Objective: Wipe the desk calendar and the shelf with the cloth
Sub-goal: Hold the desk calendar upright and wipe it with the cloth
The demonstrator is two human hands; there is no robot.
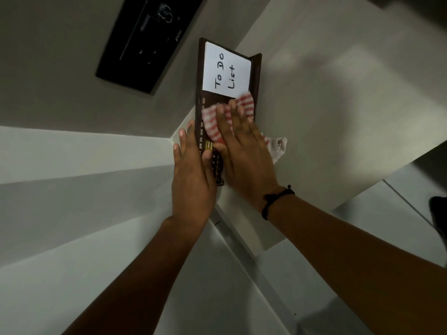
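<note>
desk calendar [226, 76]: dark brown, standing on the white shelf [314, 97] with its back toward the grey wall. a strip of month names, jun through dec legible, runs along one long edge. a white sheet [226, 68] handwritten "to do list" covers one end of its face. small gold-coloured tiles [216, 165] are visible on the face between the two hands; their markings are too small to read.

cloth [217, 122]: red-and-white striped, spread flat on the middle of the calendar's face, just below the white sheet. a loose end trails out from under the right hand onto the shelf.

right hand [244, 151]: open, palm down, fingers spread flat on the cloth, pressing it against the calendar. a dark cord bracelet [275, 199] sits at the wrist.

left hand [193, 175]: clasped on the calendar's long edge with the month strip, thumb on the front face beside the gold tiles, fingers reaching past the edge toward the back.

surroundings: a black rectangular panel [150, 37] is fixed to the wall beside the calendar, detail on it indistinct. white stepped panels lie below the shelf, under both forearms.
</note>
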